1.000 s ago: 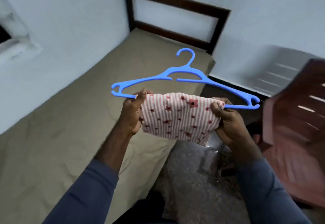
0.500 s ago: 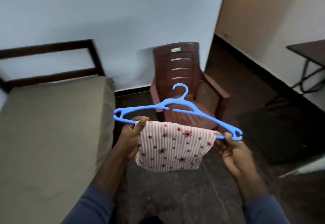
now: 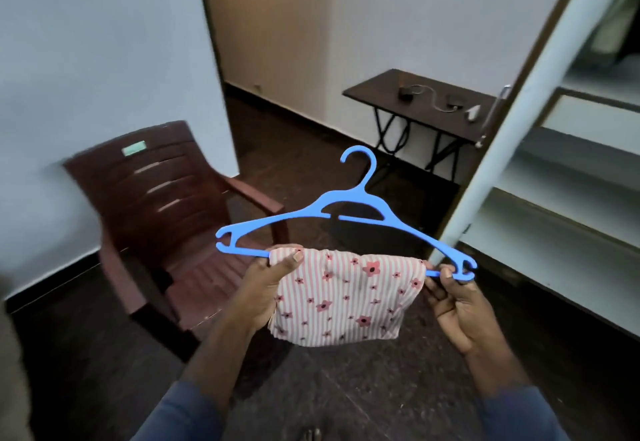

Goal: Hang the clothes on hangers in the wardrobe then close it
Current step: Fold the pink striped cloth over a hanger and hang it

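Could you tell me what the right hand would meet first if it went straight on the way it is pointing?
Probably the edge of the open wardrobe door, just beyond the right hand, which pinches the blue hanger; depth is hard to judge.

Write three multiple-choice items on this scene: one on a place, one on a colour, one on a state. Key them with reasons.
1. Where is the striped cloth?
A) in a laundry basket
B) draped over the bar of the hanger
C) in a drawer

2. What colour is the hanger?
A) red
B) white
C) blue

3. How does the wardrobe door stand?
A) shut
B) open
C) taken off

Key:
1 B, the cloth folds over the hanger's bottom bar.
2 C, its plastic is plainly blue.
3 B, the door stands out from the wardrobe and the shelves show beside it.
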Action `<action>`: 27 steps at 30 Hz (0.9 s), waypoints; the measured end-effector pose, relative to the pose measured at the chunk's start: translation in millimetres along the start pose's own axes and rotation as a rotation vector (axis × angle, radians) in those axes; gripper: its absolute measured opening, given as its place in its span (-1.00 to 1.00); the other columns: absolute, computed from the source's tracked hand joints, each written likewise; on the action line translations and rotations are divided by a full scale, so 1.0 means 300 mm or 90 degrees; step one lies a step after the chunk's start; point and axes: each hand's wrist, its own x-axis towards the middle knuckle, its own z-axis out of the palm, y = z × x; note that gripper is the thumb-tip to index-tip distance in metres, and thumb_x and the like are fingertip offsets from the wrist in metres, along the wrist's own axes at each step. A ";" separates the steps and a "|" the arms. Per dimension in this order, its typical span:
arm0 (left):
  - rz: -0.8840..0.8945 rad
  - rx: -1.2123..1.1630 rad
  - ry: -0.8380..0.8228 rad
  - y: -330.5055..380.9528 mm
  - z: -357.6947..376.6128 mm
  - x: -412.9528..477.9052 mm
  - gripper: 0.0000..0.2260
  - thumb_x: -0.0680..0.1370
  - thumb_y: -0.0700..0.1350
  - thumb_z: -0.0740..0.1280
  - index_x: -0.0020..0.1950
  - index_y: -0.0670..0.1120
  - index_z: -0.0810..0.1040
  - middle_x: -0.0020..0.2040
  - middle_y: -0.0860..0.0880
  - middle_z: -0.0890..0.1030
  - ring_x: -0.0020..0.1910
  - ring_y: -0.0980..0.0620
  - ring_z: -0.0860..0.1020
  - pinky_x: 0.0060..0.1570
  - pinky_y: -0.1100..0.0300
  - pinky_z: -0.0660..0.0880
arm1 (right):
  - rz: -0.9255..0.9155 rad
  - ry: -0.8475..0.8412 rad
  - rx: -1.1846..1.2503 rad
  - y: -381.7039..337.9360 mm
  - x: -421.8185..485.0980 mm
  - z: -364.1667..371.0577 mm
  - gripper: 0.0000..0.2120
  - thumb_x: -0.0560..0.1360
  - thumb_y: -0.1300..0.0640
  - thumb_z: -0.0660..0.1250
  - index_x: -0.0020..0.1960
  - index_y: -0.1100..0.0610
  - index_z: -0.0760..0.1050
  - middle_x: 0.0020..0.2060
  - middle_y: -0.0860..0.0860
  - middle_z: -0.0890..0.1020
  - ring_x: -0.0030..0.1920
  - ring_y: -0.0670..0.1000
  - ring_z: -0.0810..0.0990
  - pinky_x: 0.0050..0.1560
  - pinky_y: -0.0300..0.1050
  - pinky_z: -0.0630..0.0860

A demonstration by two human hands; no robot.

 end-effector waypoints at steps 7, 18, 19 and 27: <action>-0.001 0.029 -0.115 -0.053 0.394 0.308 -0.90 0.39 -0.14 0.52 -0.12 -0.07 0.67 -0.15 -0.06 0.67 -0.02 -0.08 0.60 0.02 -0.01 0.53 | -0.127 0.089 0.035 -0.242 0.080 -0.224 -0.57 0.66 0.30 0.07 -0.24 0.06 0.58 -0.10 0.08 0.72 -0.08 0.01 0.72 -0.08 -0.12 0.65; 0.019 0.101 -0.389 -0.259 1.206 0.424 -0.86 0.42 -0.23 0.49 -0.09 -0.14 0.57 -0.22 -0.02 0.61 -0.13 0.03 0.58 -0.08 0.17 0.54 | -0.185 0.207 -0.114 -0.596 0.107 -0.635 -0.75 0.38 0.07 0.48 0.01 0.16 0.66 -0.05 0.07 0.73 -0.01 -0.01 0.70 0.07 -0.03 0.57; 0.022 0.114 -0.400 -0.290 1.291 0.436 -0.85 0.42 -0.24 0.49 -0.08 -0.17 0.57 -0.21 -0.03 0.60 -0.13 0.01 0.57 -0.06 0.15 0.53 | -0.187 0.226 -0.124 -0.634 0.109 -0.689 -0.77 0.39 0.05 0.44 -0.03 0.17 0.66 -0.09 0.05 0.74 -0.05 -0.04 0.70 0.01 -0.08 0.58; 0.047 0.223 -0.467 -0.488 1.884 0.453 -0.87 0.48 -0.32 0.44 -0.06 -0.12 0.60 -0.14 -0.03 0.63 -0.14 0.12 0.61 -0.03 0.27 0.52 | -0.208 0.308 0.004 -0.931 0.141 -1.100 -0.80 0.44 0.09 0.41 0.00 0.16 0.67 -0.04 0.11 0.73 -0.04 0.05 0.71 0.02 0.04 0.65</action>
